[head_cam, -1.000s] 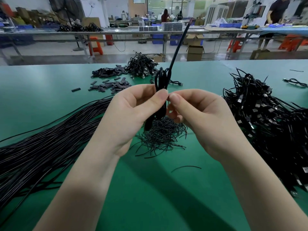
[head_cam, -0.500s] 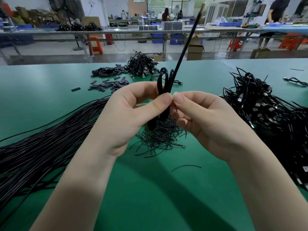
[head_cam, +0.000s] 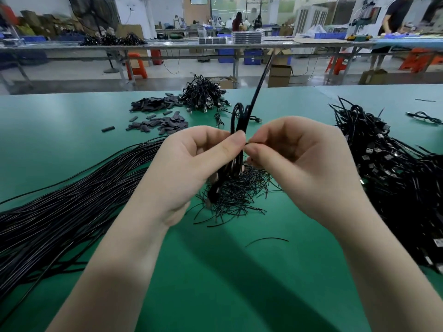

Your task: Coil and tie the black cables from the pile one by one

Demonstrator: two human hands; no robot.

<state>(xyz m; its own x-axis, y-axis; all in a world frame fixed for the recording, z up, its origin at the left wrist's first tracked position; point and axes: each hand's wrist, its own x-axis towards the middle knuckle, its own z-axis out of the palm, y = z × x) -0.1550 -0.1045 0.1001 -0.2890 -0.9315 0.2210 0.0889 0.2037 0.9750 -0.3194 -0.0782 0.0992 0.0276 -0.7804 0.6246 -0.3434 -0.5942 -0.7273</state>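
Observation:
A coiled black cable stands upright above the green table, pinched by my left hand between thumb and fingers. Its loops rise above the thumb and its lower end hangs below the palm. My right hand pinches a thin black tie wire at the coil's middle; the wire's free end sticks up and to the right. A big pile of black cables with plugs lies at the right. Long straight black cables fan across the left.
A heap of short black tie wires lies under my hands, one stray wire nearer me. Tied cable bundles and dark flat pieces sit at the far middle. Workbenches, boxes, stools and people stand beyond the table's far edge.
My right fingers have shifted at the coil's middle, working the tie wire around it. The wire's free end has swung a little lower. Both hands stay at the same spot.

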